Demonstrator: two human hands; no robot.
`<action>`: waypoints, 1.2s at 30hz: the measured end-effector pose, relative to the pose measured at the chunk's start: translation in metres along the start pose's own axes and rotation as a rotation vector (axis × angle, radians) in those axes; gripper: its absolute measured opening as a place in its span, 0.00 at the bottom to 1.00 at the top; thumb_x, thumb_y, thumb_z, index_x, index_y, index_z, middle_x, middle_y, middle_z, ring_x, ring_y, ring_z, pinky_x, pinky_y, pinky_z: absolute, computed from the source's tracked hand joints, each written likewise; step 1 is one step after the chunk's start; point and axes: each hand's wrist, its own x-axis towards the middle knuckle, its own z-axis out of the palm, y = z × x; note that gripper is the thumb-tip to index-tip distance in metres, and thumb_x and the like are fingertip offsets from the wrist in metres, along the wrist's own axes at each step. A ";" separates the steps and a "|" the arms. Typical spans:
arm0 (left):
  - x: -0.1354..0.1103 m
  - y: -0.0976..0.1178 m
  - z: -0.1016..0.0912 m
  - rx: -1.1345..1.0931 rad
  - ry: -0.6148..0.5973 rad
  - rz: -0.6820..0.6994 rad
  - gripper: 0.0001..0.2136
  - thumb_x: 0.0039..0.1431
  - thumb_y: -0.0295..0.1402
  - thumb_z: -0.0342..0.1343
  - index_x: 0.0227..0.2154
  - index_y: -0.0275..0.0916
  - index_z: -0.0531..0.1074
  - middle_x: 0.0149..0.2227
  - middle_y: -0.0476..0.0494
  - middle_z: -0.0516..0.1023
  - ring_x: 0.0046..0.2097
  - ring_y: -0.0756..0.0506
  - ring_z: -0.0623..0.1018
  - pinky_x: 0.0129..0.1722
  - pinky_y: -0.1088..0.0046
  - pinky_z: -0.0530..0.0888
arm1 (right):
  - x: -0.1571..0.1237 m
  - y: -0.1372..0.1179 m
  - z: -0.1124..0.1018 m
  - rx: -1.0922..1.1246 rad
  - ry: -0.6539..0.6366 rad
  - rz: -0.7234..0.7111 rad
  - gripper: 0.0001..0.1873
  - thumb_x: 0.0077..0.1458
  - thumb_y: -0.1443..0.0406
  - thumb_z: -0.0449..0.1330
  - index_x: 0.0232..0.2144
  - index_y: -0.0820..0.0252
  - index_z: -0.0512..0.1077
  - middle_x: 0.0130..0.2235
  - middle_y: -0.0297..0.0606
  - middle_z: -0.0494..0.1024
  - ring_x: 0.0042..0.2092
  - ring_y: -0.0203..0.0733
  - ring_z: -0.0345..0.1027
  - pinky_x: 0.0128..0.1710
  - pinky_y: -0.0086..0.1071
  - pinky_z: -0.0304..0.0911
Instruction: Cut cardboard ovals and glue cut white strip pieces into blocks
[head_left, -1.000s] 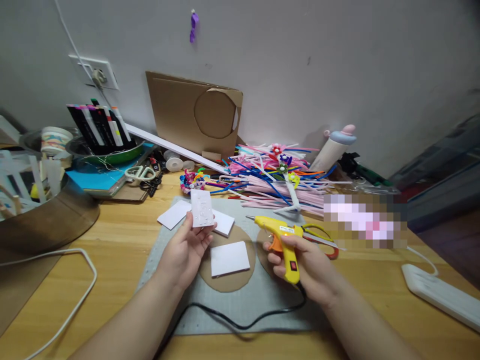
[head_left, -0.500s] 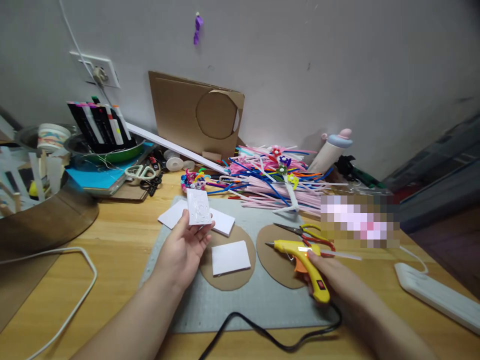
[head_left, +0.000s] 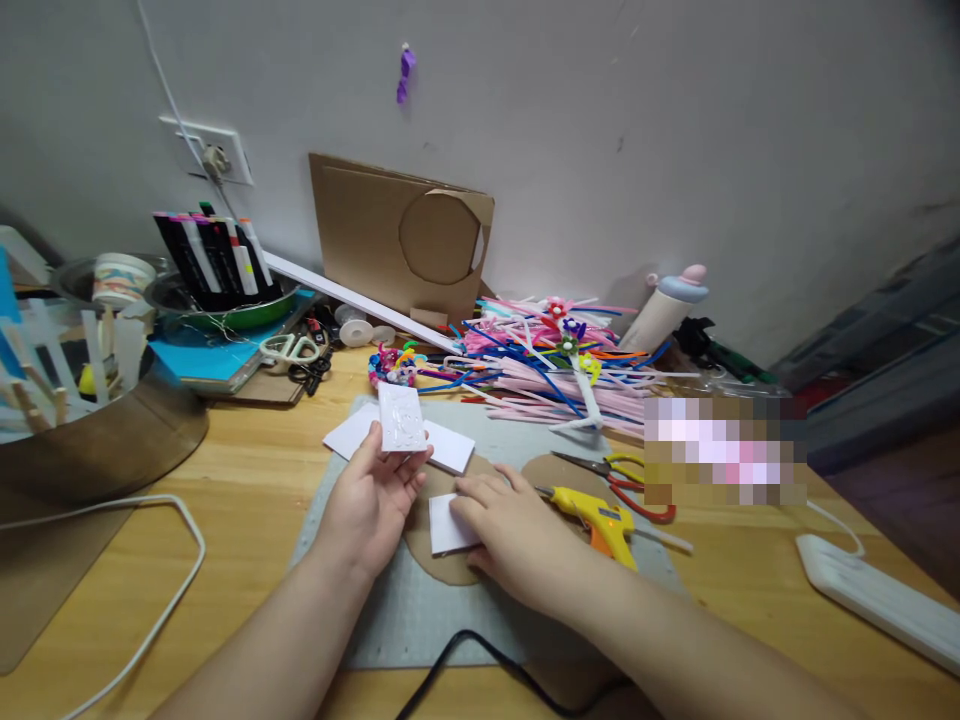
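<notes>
My left hand (head_left: 370,500) pinches a small white foam rectangle (head_left: 401,418) with glue blobs on its face, held upright above the grey mat (head_left: 420,620). My right hand (head_left: 504,527) lies flat, fingers stretched, on a white rectangle (head_left: 445,524) that rests on a brown cardboard circle (head_left: 433,568). The yellow glue gun (head_left: 598,512) lies on a second cardboard circle (head_left: 555,472) just right of that hand, nozzle pointing left. Its black cord (head_left: 480,660) loops across the front of the mat.
Red-and-yellow scissors (head_left: 619,477) lie behind the glue gun. Two white rectangles (head_left: 448,447) sit at the mat's back. A pile of coloured pipe cleaners (head_left: 540,365), a cardboard sheet (head_left: 405,235), a marker tray (head_left: 217,262) and a white power strip (head_left: 877,598) surround the work area.
My right hand set the glue gun down on the right cardboard circle, let go, and moved left onto the white rectangle. The left hand kept holding its glued piece.
</notes>
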 end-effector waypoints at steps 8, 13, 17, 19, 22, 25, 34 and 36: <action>-0.008 0.002 0.005 -0.009 -0.025 -0.029 0.11 0.63 0.35 0.48 0.41 0.38 0.73 0.36 0.40 0.80 0.33 0.45 0.79 0.26 0.73 0.73 | 0.003 0.006 -0.004 0.127 -0.004 0.019 0.20 0.50 0.70 0.62 0.46 0.57 0.69 0.47 0.40 0.76 0.51 0.49 0.65 0.58 0.49 0.45; -0.008 0.001 0.003 -0.008 -0.050 -0.028 0.12 0.62 0.34 0.48 0.43 0.37 0.73 0.37 0.38 0.80 0.33 0.45 0.79 0.26 0.73 0.73 | 0.001 0.001 -0.011 0.196 0.009 0.048 0.27 0.49 0.71 0.61 0.53 0.53 0.66 0.49 0.41 0.74 0.51 0.50 0.64 0.54 0.46 0.51; -0.007 0.001 0.002 -0.010 -0.066 -0.022 0.12 0.62 0.34 0.48 0.43 0.37 0.72 0.37 0.38 0.80 0.33 0.45 0.80 0.26 0.73 0.73 | -0.003 0.002 -0.013 0.330 0.138 0.132 0.32 0.44 0.71 0.62 0.54 0.56 0.65 0.52 0.45 0.69 0.52 0.52 0.61 0.52 0.45 0.55; -0.008 0.002 0.003 -0.016 -0.064 -0.005 0.11 0.62 0.33 0.48 0.43 0.37 0.73 0.37 0.39 0.80 0.33 0.45 0.80 0.26 0.74 0.73 | -0.006 0.004 -0.018 0.549 0.262 0.199 0.33 0.44 0.71 0.61 0.55 0.58 0.65 0.53 0.45 0.68 0.52 0.50 0.61 0.54 0.44 0.55; -0.012 0.001 0.006 -0.017 -0.080 0.018 0.11 0.62 0.33 0.48 0.43 0.39 0.73 0.37 0.41 0.80 0.33 0.45 0.80 0.26 0.74 0.74 | -0.013 0.008 -0.029 1.171 0.359 0.316 0.28 0.46 0.65 0.62 0.52 0.57 0.67 0.50 0.43 0.72 0.50 0.48 0.66 0.51 0.42 0.59; -0.016 -0.002 0.007 -0.006 -0.121 -0.004 0.12 0.61 0.32 0.49 0.44 0.39 0.73 0.38 0.42 0.80 0.35 0.44 0.80 0.27 0.73 0.74 | -0.020 0.009 -0.040 1.803 0.327 0.429 0.22 0.49 0.56 0.61 0.45 0.58 0.71 0.44 0.41 0.77 0.46 0.47 0.70 0.47 0.39 0.63; -0.015 -0.006 0.004 0.032 -0.222 -0.074 0.11 0.61 0.32 0.50 0.42 0.38 0.74 0.41 0.41 0.79 0.38 0.44 0.79 0.31 0.72 0.75 | -0.025 0.007 -0.033 2.195 0.236 0.539 0.19 0.51 0.56 0.59 0.42 0.60 0.73 0.40 0.41 0.80 0.39 0.42 0.74 0.41 0.34 0.66; -0.014 -0.004 0.005 0.023 -0.191 -0.046 0.11 0.61 0.31 0.50 0.43 0.40 0.74 0.40 0.42 0.79 0.37 0.44 0.80 0.29 0.72 0.75 | -0.027 0.003 -0.025 2.118 0.130 0.570 0.18 0.51 0.58 0.60 0.42 0.61 0.73 0.39 0.42 0.79 0.39 0.43 0.74 0.41 0.36 0.66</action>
